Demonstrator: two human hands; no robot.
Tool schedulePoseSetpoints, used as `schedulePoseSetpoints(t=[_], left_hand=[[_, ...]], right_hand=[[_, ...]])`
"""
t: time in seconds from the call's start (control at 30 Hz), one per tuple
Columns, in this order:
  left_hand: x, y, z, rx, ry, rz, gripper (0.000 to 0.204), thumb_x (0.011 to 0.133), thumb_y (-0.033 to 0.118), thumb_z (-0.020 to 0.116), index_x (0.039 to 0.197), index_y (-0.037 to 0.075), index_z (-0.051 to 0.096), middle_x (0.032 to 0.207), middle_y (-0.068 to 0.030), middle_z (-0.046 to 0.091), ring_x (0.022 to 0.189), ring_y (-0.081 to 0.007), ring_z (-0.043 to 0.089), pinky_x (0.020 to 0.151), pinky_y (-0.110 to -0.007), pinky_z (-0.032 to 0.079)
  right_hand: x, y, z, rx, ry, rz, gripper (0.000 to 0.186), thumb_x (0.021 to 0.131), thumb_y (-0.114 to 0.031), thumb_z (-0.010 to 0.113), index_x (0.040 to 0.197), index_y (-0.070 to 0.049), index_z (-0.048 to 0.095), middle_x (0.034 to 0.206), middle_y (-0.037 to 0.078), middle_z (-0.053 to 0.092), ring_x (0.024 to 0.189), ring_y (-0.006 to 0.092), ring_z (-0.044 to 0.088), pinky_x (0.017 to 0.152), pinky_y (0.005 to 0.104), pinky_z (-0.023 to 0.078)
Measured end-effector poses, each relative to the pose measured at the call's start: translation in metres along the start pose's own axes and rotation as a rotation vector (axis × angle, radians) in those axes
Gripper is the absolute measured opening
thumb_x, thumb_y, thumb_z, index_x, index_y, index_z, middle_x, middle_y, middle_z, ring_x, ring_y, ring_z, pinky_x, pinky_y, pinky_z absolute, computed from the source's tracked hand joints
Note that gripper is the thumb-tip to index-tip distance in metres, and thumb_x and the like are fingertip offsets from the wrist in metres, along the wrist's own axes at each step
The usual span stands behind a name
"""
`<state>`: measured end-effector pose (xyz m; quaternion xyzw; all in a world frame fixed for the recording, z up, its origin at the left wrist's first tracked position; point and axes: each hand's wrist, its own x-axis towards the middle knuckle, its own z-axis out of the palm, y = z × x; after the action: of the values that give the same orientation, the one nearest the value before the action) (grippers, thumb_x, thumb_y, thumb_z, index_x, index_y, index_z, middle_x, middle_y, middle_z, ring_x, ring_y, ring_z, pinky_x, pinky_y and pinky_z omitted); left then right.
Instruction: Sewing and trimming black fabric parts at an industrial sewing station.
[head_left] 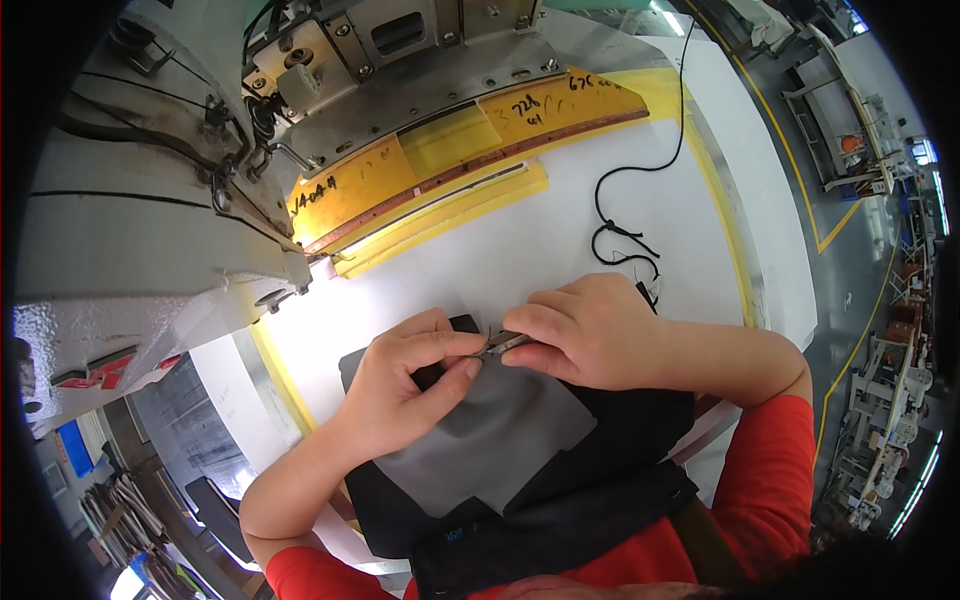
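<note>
My left hand is closed, thumb and forefinger pinching the upper edge of a dark fabric piece, grey in the middle with black parts around it. Close beside those fingertips, my right hand grips a small pair of metal thread snips. Their tips point at the pinched edge, where a short dark strand seems to stick up. The fabric hangs over the near side of the white table, against my body. What lies inside my left fingers is too small to make out.
A press-like machine with a yellow-taped front bar stands across the table's far side. Its grey housing fills the left. A black cord runs down the white tabletop at right. Shelving and workbenches line the floor beyond.
</note>
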<state>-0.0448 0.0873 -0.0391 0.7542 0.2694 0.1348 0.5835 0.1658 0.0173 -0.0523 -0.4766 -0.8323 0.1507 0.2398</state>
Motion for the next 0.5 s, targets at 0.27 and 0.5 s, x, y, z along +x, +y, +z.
schedulePoseSetpoints(t=[0.27, 0.5], left_hand=[[0.0003, -0.0014, 0.0003, 0.015, 0.007, 0.029, 0.021, 0.074, -0.006, 0.056, 0.093, 0.001, 0.063, 0.072, -0.0062, 0.05, 0.059, -0.0133, 0.049, 0.054, -0.025, 0.038], [0.0003, -0.0016, 0.0, 0.019, -0.002, 0.037, 0.021, 0.074, -0.006, 0.056, 0.093, 0.001, 0.063, 0.071, -0.0059, 0.05, 0.058, -0.0131, 0.047, 0.053, -0.024, 0.038]], right_hand=[[0.0014, -0.0003, -0.0008, 0.034, 0.005, -0.016, 0.024, 0.079, -0.03, 0.061, 0.089, -0.011, 0.052, 0.064, 0.0, 0.053, 0.049, 0.0183, 0.055, 0.04, 0.0313, 0.039], [0.0009, -0.0003, 0.0005, 0.042, 0.016, -0.022, 0.023, 0.08, -0.031, 0.06, 0.088, -0.011, 0.052, 0.063, 0.0, 0.053, 0.047, 0.018, 0.054, 0.04, 0.0314, 0.039]])
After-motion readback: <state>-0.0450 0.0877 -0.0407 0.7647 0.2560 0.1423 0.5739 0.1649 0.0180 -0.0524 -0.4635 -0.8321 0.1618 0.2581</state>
